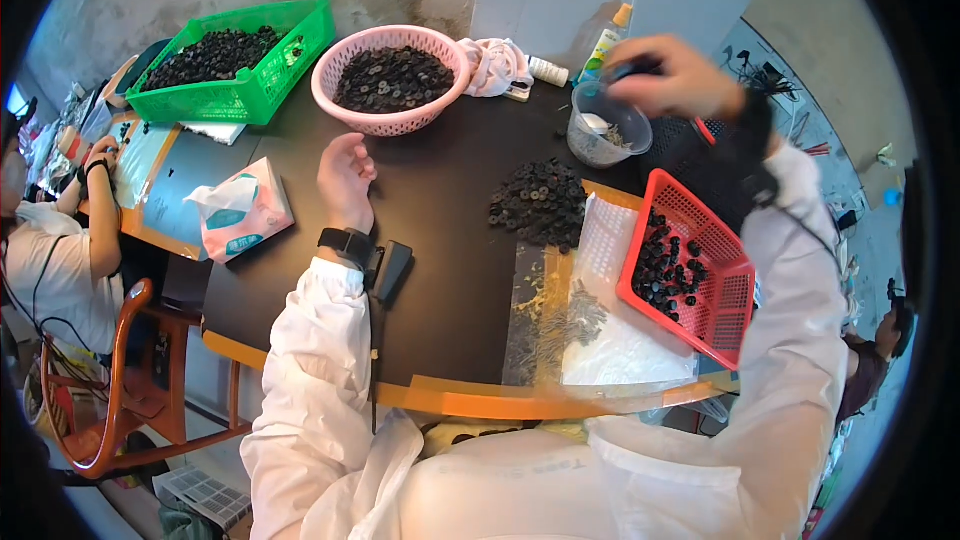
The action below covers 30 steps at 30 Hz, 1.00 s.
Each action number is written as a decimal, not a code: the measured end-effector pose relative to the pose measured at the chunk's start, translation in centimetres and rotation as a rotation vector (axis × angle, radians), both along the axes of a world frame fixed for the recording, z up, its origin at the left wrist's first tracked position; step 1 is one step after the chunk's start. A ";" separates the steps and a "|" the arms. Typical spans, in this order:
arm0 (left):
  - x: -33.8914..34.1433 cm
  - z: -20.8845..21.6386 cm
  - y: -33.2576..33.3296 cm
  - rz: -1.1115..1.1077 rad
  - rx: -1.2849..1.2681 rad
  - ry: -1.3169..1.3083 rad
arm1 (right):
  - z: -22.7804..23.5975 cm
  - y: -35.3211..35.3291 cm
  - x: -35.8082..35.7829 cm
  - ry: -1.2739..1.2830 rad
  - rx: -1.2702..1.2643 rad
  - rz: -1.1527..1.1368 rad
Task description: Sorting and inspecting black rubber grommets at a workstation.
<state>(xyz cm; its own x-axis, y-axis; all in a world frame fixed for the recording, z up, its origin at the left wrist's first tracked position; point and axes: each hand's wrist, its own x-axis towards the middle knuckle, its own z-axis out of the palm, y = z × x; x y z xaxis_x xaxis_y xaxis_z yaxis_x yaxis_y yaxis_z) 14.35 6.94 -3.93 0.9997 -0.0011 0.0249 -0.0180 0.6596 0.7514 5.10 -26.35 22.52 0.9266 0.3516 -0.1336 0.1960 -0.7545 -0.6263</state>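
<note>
My right hand (672,82) is over a clear plastic tub (612,150) at the far right of the table. Its fingers are closed round something dark, blurred and partly hidden. A white lump and many small thin pieces lie inside the tub. Loosely curled with fingers apart, my left hand (347,172) holds nothing, just short of a pink round basket (330,90) full of black ring-shaped parts. A heap of the same black rings (540,202) lies on the table between my hands. Nearer me on the right, a red basket (728,325) holds small black parts.
A green crate (215,102) of black parts stands far left, with a tissue box (245,215) nearer. Behind the tub are a yellow-capped bottle (604,42) and a pink cloth (495,68). Thin pins (582,325) lie by a white sheet (630,358). Another person (75,260) works at left.
</note>
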 end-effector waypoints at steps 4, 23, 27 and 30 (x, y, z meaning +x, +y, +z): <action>-0.1 0.8 -0.9 -0.057 -0.025 -0.001 | -10.2 9.2 3.2 -0.299 -0.109 0.439; -3.7 1.3 -5.0 -0.498 0.411 -0.258 | -20.8 10.6 4.8 -0.573 -0.279 0.769; -4.9 1.4 -5.6 -0.522 0.455 -0.309 | -20.4 9.6 3.9 -0.616 -0.298 0.796; -5.1 1.5 -5.7 -0.508 0.433 -0.309 | -19.9 9.3 2.7 -0.549 -0.252 0.748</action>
